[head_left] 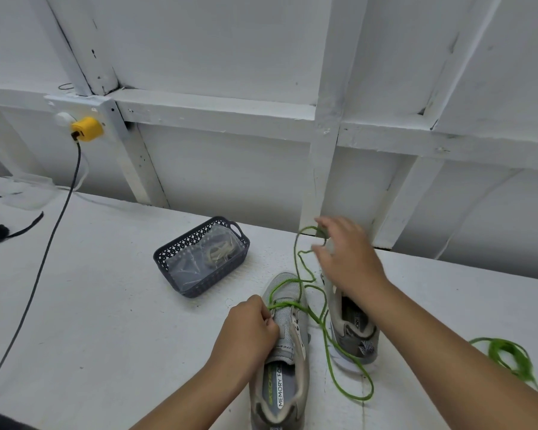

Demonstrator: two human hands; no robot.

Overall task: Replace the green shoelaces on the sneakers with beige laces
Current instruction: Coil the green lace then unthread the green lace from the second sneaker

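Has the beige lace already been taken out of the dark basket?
No, the beige lace lies bundled in a clear bag inside the dark basket, untouched by either hand.

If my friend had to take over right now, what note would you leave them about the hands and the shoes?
Left hand: pinching the near sneaker at its eyelets.
Right hand: raised, pulling the green lace out.
Far sneaker: no lace visible in it; another green lace lies bunched on the table to the right.
Beige laces: bagged in the dark basket.
Done: green lace mostly out.
Left: free it from the last eyelets, then thread beige laces into both sneakers.
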